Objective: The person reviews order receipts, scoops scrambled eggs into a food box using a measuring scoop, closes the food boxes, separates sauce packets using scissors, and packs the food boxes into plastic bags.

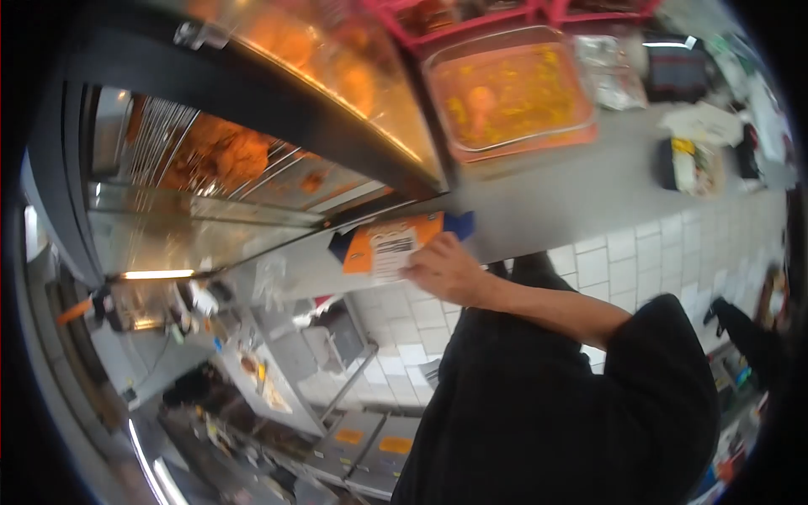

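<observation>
My right hand point(448, 269) reaches in from the right, its fingers closed at the edge of a white printed label point(392, 255). The label lies against the front of an orange and dark blue takeaway box point(428, 225) at the edge of the steel counter. Blur hides whether the label is stuck down or still loose, and my fingers cover its right edge. My left hand is out of view.
Left of the box stands a glass-fronted warming cabinet point(374, 139) with fried food point(227, 156) on wire racks. Behind are a clear tub point(515, 145), a foil packet point(608, 71) and an opened food box point(694, 164). White tiled floor point(593, 269) lies below the counter.
</observation>
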The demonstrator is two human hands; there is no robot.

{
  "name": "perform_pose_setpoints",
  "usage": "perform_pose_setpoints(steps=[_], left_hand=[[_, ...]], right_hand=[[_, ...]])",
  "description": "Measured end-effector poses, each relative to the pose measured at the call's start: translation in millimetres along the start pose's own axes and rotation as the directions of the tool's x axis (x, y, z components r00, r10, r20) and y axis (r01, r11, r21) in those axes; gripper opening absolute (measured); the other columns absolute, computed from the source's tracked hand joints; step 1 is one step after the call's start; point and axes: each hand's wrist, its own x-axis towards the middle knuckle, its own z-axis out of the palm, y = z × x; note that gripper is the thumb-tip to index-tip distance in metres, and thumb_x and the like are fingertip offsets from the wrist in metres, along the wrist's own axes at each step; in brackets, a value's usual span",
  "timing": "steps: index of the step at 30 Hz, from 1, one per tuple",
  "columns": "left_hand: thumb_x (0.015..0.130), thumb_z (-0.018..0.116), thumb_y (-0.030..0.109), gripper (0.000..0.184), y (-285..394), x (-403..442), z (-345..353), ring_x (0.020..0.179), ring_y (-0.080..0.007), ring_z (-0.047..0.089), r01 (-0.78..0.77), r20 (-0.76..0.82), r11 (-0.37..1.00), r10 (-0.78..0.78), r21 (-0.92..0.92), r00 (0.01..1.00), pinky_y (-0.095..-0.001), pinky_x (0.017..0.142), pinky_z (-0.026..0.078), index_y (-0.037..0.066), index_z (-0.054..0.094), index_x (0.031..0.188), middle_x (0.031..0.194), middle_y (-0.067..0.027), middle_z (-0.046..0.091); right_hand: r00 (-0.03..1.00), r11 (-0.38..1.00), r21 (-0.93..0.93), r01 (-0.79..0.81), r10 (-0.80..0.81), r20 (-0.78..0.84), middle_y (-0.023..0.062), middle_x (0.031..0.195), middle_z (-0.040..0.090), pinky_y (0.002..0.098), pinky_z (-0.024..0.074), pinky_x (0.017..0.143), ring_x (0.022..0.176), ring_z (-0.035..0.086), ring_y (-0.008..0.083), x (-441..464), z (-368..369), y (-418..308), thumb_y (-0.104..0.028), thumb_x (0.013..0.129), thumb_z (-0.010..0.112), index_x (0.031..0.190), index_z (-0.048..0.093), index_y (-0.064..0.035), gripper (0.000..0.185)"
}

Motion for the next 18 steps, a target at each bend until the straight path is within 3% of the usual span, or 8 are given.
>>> perform_pose_setpoints(steps=[4, 8, 11, 12, 15, 16, 17, 18], left_hand=[[0.096, 0.060, 0.023, 0.040, 18, 47, -17, 0.094, -0.0262, 0.068, -0.100, 0.072, 0.995, 0.101, -0.013, 0.992, -0.0367, 0.080, 0.054, -0.002, 0.056, 0.127, 0.115, -0.0138, 0.068], [0.096, 0.061, 0.022, 0.041, 46, 111, -37, 0.093, -0.0260, 0.068, -0.322, 0.090, 0.940, 0.332, -0.108, 0.939, -0.0367, 0.079, 0.055, -0.003, 0.055, 0.128, 0.117, -0.0139, 0.067], [0.096, 0.059, 0.015, 0.040, 149, 49, -12, 0.086, -0.0230, 0.068, -0.551, 0.026, 0.834, 0.551, 0.005, 0.834, -0.0339, 0.075, 0.056, -0.004, 0.051, 0.130, 0.113, -0.0144, 0.068], [0.096, 0.058, 0.014, 0.039, 179, 35, -3, 0.085, -0.0230, 0.068, -0.521, 0.025, 0.848, 0.525, -0.099, 0.851, -0.0342, 0.076, 0.056, -0.005, 0.052, 0.130, 0.112, -0.0146, 0.068], [0.096, 0.054, 0.014, 0.037, 224, 29, 1, 0.088, -0.0232, 0.067, -0.571, 0.273, 0.816, 0.572, -0.091, 0.773, -0.0344, 0.076, 0.056, -0.005, 0.052, 0.128, 0.112, -0.0159, 0.067], [0.096, 0.054, 0.017, 0.039, 254, -5, 12, 0.091, -0.0241, 0.067, -0.586, 0.436, 0.805, 0.563, -0.094, 0.702, -0.0349, 0.077, 0.056, -0.005, 0.052, 0.128, 0.113, -0.0170, 0.066], [0.096, 0.054, 0.020, 0.041, 279, -35, 24, 0.093, -0.0250, 0.067, -0.605, 0.573, 0.790, 0.543, -0.100, 0.614, -0.0354, 0.078, 0.056, -0.005, 0.052, 0.128, 0.113, -0.0180, 0.066], [0.096, 0.054, 0.020, 0.041, 297, -57, 34, 0.093, -0.0250, 0.067, -0.602, 0.564, 0.790, 0.552, -0.117, 0.614, -0.0354, 0.078, 0.056, -0.005, 0.052, 0.128, 0.113, -0.0180, 0.066]], right_hand=[[0.997, 0.982, -0.189, 0.008, 0.007, 0.082, 0.0020, 0.102, 0.056, 0.0433, 0.0406, 0.088, 0.098, 0.054, 0.0213, 13, 18, -7, -0.018, 0.076, 0.071, 0.098, 0.069, -0.0127, 0.022], [0.972, 0.937, -0.333, -0.106, 0.168, 0.163, 0.0021, 0.106, 0.055, 0.0474, 0.0375, 0.095, 0.107, 0.051, 0.0223, 30, 31, -14, -0.026, 0.078, 0.073, 0.106, 0.067, -0.0141, 0.032], [0.961, 0.905, -0.378, -0.196, 0.255, 0.111, 0.0019, 0.108, 0.055, 0.0507, 0.0336, 0.102, 0.111, 0.051, 0.0216, 44, 12, -31, -0.029, 0.079, 0.073, 0.111, 0.066, -0.0152, 0.035], [0.964, 0.902, -0.385, -0.198, 0.250, 0.091, 0.0018, 0.110, 0.055, 0.0520, 0.0311, 0.105, 0.114, 0.050, 0.0211, 46, -1, -36, -0.030, 0.080, 0.073, 0.113, 0.066, -0.0160, 0.036], [0.964, 0.889, -0.396, -0.230, 0.263, 0.030, 0.0016, 0.100, 0.059, 0.0528, 0.0282, 0.109, 0.105, 0.056, 0.0187, 19, -45, -51, -0.027, 0.084, 0.071, 0.117, 0.065, -0.0165, 0.035], [0.962, 0.901, -0.353, -0.253, 0.272, 0.004, 0.0021, 0.097, 0.062, 0.0529, 0.0285, 0.109, 0.101, 0.058, 0.0184, 9, -63, -56, -0.025, 0.086, 0.070, 0.119, 0.064, -0.0163, 0.035], [0.939, 0.896, -0.295, -0.332, 0.343, -0.018, 0.0040, 0.088, 0.065, 0.0505, 0.0310, 0.107, 0.093, 0.060, 0.0182, -6, -83, -61, -0.019, 0.090, 0.065, 0.126, 0.061, -0.0146, 0.037], [0.889, 0.840, -0.314, -0.442, 0.458, -0.026, 0.0039, 0.088, 0.066, 0.0469, 0.0350, 0.104, 0.091, 0.061, 0.0194, -27, -97, -61, -0.016, 0.092, 0.062, 0.130, 0.059, -0.0130, 0.038]])
